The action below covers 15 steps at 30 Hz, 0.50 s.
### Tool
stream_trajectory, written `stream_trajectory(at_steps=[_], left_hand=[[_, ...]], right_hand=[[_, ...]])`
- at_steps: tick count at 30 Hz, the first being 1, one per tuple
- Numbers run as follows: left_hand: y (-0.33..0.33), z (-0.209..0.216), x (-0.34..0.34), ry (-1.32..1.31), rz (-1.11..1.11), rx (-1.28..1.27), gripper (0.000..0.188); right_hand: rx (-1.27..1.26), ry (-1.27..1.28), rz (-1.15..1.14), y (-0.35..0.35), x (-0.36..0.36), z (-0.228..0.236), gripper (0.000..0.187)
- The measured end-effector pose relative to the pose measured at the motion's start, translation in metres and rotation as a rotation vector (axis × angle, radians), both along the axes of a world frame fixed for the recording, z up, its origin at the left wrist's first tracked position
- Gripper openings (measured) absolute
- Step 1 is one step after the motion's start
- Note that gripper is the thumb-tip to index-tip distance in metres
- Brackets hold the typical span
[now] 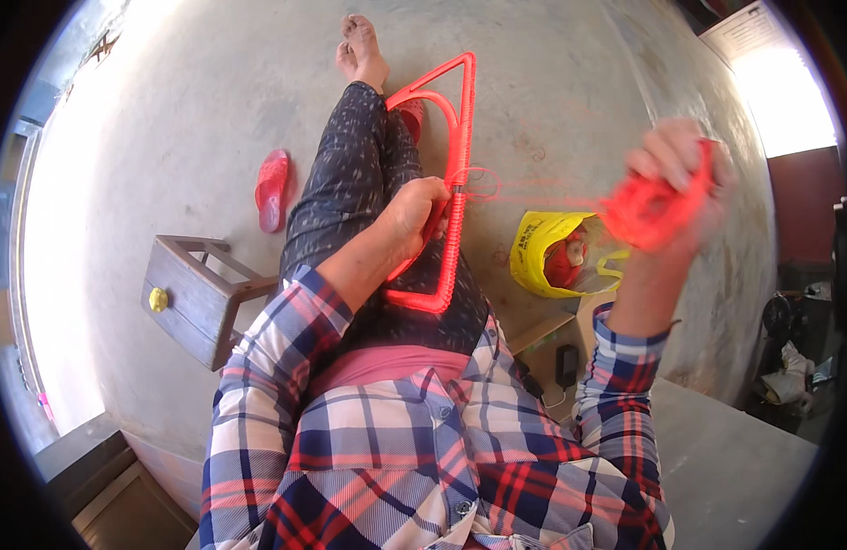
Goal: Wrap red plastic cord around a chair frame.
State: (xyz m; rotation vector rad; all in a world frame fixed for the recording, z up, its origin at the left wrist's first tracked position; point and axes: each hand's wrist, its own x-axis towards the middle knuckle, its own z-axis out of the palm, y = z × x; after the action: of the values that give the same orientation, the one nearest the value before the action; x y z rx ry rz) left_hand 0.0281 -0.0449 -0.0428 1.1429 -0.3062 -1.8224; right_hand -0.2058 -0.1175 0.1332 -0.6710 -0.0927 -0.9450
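Note:
A red frame [462, 137] with straight sides and a curved inner bar stands over my outstretched legs, cord wound closely along its edge. My left hand [414, 215] is closed around it near the middle of its long side. Out to the right, my right hand [675, 174], blurred by motion, is closed on a loose bundle of red cord [648, 211]. Thin red strands [542, 199] run from that bundle to the frame beside my left hand, and a small loop of cord curls there. What material the cord is, I cannot tell.
A yellow plastic bag [531, 258] with red stuff inside stands open on the floor to the right. On the left are a wooden stool [190, 298] with a small yellow object [158, 299] on it, and a red slipper [272, 190]. A black adapter [566, 365] lies near my right elbow.

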Motion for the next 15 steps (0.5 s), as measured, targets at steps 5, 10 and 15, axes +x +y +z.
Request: stream_trajectory(at_steps=[5, 10, 15], left_hand=[[-0.003, 0.001, -0.006, 0.009, -0.022, 0.022, 0.012], [-0.005, 0.001, -0.008, -0.004, -0.057, 0.09, 0.012], [-0.005, 0.0, -0.011, -0.106, -0.043, 0.036, 0.012]], right_hand=[[0.056, -0.121, -0.009, 0.066, 0.011, 0.084, 0.026], [-0.084, -0.432, 0.238, 0.087, -0.003, 0.116, 0.027], [-0.174, -0.616, 0.176, 0.09, -0.011, 0.112, 0.03]])
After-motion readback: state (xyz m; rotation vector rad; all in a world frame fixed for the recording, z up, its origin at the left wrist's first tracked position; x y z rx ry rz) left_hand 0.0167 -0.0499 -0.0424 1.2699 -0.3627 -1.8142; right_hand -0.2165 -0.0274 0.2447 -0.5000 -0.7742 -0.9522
